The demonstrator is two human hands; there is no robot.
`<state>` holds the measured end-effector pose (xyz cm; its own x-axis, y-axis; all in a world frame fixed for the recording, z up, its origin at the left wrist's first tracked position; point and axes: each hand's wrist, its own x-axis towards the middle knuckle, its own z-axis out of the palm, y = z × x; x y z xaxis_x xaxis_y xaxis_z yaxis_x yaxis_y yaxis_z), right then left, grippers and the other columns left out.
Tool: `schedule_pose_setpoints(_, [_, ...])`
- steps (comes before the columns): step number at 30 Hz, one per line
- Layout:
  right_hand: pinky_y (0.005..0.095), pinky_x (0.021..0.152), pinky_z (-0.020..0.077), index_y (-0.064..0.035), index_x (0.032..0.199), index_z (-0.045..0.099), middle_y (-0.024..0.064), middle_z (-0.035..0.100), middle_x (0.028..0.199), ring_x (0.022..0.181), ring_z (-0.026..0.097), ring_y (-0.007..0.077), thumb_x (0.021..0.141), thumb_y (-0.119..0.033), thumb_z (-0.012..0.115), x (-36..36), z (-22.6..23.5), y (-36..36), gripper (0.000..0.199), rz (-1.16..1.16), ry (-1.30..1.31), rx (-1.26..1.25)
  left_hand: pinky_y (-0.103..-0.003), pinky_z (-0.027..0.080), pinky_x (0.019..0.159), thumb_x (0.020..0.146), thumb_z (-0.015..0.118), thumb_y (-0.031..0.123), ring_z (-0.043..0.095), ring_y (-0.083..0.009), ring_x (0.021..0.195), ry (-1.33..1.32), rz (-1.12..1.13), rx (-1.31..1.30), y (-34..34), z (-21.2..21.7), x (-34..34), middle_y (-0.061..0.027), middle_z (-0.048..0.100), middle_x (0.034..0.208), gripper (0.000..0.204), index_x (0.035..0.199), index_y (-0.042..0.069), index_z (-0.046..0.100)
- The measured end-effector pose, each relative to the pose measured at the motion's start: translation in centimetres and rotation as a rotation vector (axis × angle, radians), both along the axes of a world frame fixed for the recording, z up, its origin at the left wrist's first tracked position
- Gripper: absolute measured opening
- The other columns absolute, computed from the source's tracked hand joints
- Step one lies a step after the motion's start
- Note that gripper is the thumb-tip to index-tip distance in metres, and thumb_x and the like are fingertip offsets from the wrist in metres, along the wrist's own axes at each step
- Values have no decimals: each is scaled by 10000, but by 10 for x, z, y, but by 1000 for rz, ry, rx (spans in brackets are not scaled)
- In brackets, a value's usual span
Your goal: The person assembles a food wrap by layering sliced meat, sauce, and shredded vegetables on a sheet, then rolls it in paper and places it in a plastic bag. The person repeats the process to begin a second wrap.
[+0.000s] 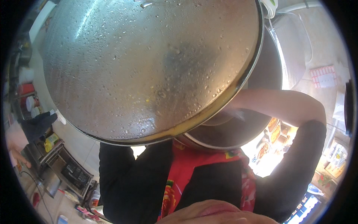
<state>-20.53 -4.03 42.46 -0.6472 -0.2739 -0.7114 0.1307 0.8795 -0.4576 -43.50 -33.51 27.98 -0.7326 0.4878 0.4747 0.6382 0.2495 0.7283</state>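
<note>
A large round metal pot lid, beaded with water drops, is tilted up and fills the upper left and middle. Behind it stands a deep metal pot, its opening partly covered by the lid. My right forearm, bare below a pushed-up black sleeve, reaches across the pot's opening. The right hand is hidden behind the lid's edge, so its fingers and anything in them do not show. My left black sleeve passes behind the lid, and the left hand is hidden there.
At the left edge is another person's arm beside a counter with a dark tray. Jars stand along the left. Plates of food are behind my right arm. A red-and-white checked cloth hangs at right.
</note>
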Motion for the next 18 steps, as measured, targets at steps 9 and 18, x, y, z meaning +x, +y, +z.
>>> schedule_pose_setpoints(9, [349, 628, 464, -62, 1214, 646, 90, 658, 950, 803, 601, 181, 828, -199, 745, 2, -15, -4, 421, -196, 17, 4, -393, 527, 923, 944, 521, 85, 667, -272, 1046, 5, -1, -2, 1, 1, 3, -165, 640, 1232, 454, 1397, 85, 550])
schedule_pose_setpoints(18, [309, 476, 472, -24, 1132, 687, 68, 666, 820, 647, 610, 137, 800, -132, 781, -27, -105, -52, 361, -346, -424, -114, -394, 523, 934, 947, 508, 95, 665, -275, 1060, 14, -4, -6, 7, 2, 4, -168, 637, 1250, 462, 1407, 83, 544])
